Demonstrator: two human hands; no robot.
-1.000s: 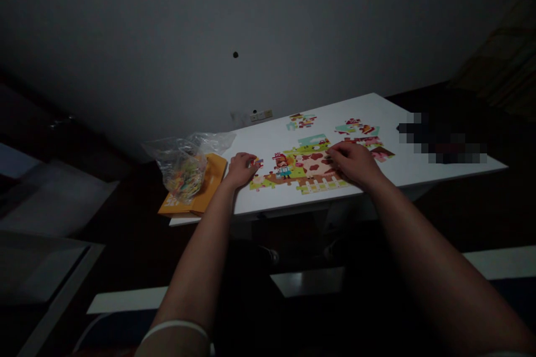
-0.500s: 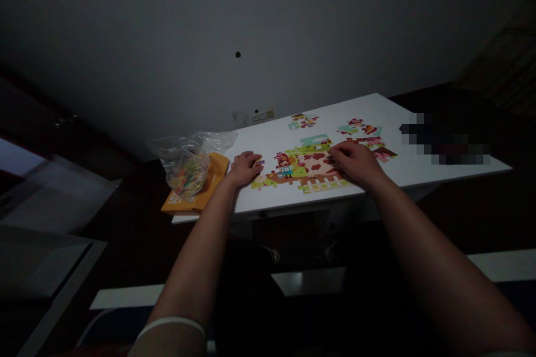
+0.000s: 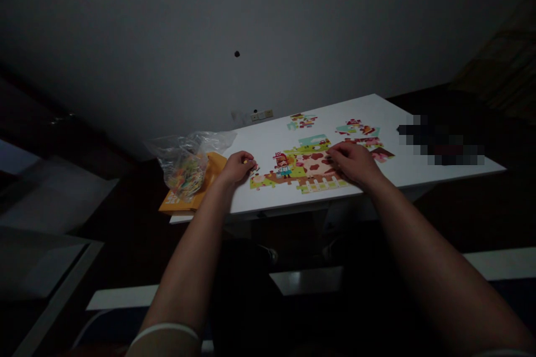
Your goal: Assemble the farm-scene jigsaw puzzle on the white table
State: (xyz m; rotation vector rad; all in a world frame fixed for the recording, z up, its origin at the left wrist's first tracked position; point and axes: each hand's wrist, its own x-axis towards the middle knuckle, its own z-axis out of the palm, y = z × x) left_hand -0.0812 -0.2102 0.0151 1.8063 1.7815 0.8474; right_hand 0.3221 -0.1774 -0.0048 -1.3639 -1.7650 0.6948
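Note:
My left hand (image 3: 238,168) is closed in a pinch at the left side of the table, with a small puzzle piece (image 3: 256,167) at its fingertips. Beside it lies a partly joined jigsaw puzzle (image 3: 315,165) showing a spotted cow, a figure in a red hat and a white fence. My right hand (image 3: 355,163) rests over the puzzle's right side, thumb and fingers curled together at the cow's edge. Whatever those fingers may hold is hidden.
Loose puzzle pieces lie behind (image 3: 305,121) and to the right (image 3: 358,128). An orange box (image 3: 173,202) under a clear plastic bag (image 3: 186,173) of colourful bits sits at the white table's (image 3: 251,201) left end. A dark, blurred-out object (image 3: 439,142) lies at the right.
My left hand has drawn slightly left, away from the puzzle, its fingers closing around a small piece. My right hand stays in nearly the same spot.

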